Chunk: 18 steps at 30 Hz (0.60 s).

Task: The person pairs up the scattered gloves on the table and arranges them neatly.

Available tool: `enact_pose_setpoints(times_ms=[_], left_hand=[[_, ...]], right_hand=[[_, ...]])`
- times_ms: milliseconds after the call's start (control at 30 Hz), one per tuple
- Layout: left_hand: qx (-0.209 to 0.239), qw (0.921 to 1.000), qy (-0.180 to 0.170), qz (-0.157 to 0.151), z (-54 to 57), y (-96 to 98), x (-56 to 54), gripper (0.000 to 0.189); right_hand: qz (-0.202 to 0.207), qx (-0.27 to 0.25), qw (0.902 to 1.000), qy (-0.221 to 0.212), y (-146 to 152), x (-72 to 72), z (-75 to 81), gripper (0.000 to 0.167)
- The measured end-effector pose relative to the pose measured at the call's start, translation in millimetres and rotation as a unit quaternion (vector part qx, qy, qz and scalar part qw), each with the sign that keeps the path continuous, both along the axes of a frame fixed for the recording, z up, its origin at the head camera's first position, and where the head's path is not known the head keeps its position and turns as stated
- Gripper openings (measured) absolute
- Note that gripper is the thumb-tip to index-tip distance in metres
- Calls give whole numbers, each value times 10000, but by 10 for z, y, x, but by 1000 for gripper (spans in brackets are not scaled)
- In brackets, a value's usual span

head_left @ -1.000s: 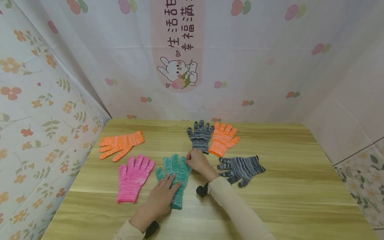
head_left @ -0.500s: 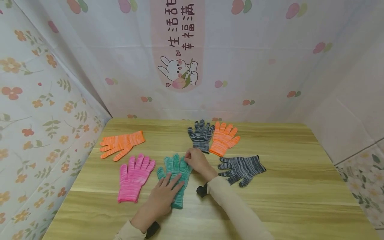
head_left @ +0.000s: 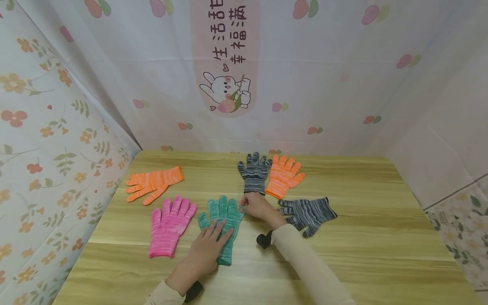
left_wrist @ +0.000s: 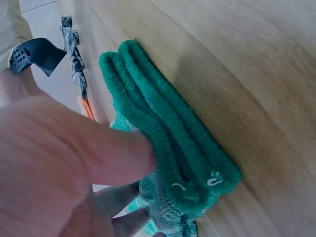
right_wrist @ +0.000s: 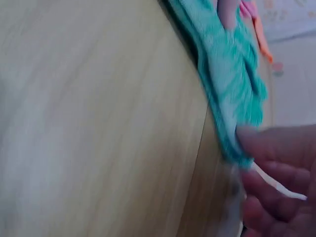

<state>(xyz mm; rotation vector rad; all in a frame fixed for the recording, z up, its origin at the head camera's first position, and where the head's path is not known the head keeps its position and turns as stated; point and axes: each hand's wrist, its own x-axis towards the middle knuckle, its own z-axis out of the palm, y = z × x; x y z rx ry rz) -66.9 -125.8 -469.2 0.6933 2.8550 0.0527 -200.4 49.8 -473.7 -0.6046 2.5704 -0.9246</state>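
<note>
A green knitted glove (head_left: 226, 241) lies on the table with its fingers pointing away; in the left wrist view, its cuff (left_wrist: 168, 128) shows layered openings. My left hand (head_left: 206, 250) rests on the palm of this glove, fingers spread. At the glove's right side, my right hand (head_left: 259, 207) pinches its outermost finger. The right wrist view shows thumb and fingers (right_wrist: 284, 145) at that green tip, somewhat blurred. A pink glove (head_left: 170, 228) lies left of the green one. Just beyond my right hand is a grey-black striped glove (head_left: 255, 173).
An orange glove (head_left: 154, 184) lies at the back left, another orange glove (head_left: 283, 176) beside the far striped one. A second striped glove (head_left: 310, 213) lies right of my right hand. Behind the wooden table (head_left: 381, 237) hangs a printed curtain (head_left: 324, 93).
My right hand has shifted slightly right and nearer, with the green glove's outer finger drawn out sideways. The left hand stays on the glove.
</note>
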Motion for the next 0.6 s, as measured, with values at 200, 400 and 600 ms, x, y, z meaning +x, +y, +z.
enact_pose_setpoints(times_ms=[200, 400, 600], left_hand=[[129, 9997, -133, -188, -18, -5, 23, 65], [134, 9995, 42, -284, -34, -1, 44, 64], [96, 9995, 33, -284, -21, 2, 54, 63]], right_hand=[[119, -184, 9966, 790, -225, 59, 5, 8], [-31, -182, 9988, 462, -464, 119, -48, 18], [-513, -321, 9963, 605, -595, 132, -96, 9]])
